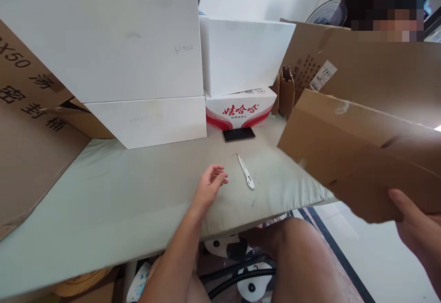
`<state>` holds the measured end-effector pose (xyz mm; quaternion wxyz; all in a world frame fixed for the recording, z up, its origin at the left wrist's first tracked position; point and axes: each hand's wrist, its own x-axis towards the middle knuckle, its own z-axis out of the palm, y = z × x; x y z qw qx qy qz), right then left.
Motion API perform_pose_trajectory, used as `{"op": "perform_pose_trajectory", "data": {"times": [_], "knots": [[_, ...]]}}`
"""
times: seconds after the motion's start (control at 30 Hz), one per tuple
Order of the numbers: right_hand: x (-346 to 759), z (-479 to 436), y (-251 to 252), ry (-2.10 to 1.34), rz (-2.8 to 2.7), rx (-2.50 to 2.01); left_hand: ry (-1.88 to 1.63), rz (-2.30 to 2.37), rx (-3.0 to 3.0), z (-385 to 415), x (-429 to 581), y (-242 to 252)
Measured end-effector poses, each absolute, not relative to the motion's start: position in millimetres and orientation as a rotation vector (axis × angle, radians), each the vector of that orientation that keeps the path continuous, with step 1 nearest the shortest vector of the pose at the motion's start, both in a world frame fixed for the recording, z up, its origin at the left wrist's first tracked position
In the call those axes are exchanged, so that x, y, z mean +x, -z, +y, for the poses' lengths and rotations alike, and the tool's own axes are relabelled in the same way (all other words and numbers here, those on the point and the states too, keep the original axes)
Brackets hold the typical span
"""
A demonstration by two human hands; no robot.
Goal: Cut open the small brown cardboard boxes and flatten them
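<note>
One cutter [245, 172] beside loosely curled left hand [211, 180], cardboard [347, 149] in grip of right hand [413, 218]

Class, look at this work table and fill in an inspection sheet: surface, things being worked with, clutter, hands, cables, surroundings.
Surface: table with a pale green cover, creased toward the right.
Job's things: brown cardboard raised at the right; white cutter lying on the cover.
Clutter: black phone in front of a red-and-white printed box; small dark specks around the cutter.
Hands: left hand beside the cutter, fingers loosely curled, holding nothing visible; right hand grips the brown cardboard.
Cables: nothing seen for certain; dark curved bars below the table are unclear.
Surroundings: white boxes at the back, large cartons at both sides, a fan behind.
</note>
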<state>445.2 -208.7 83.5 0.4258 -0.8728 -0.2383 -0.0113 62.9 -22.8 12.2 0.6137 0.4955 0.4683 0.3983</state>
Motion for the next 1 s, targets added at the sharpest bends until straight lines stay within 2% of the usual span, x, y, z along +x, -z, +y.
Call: {"op": "perform_pose_trajectory", "data": {"times": [0.1, 0.27, 0.43, 0.77, 1.0], "knots": [[443, -149, -100, 0.121, -0.553, -2.307, -0.861, 1.088, 1.151, -20, 64, -13], [435, -38, -104, 0.081, -0.752, -2.147, -0.798, 1.136, 1.142, -17, 72, -12], [430, 21, -106, 0.079, -0.862, -2.056, -0.754, 1.132, 1.124, -11, 80, -8], [447, 46, -92, 0.173, -0.704, -1.915, -0.700, 1.170, 1.139, -2, 86, -3], [469, 16, -91, 0.201, -0.664, -1.765, -0.738, 1.184, 1.157, -5, 84, -5]]}}
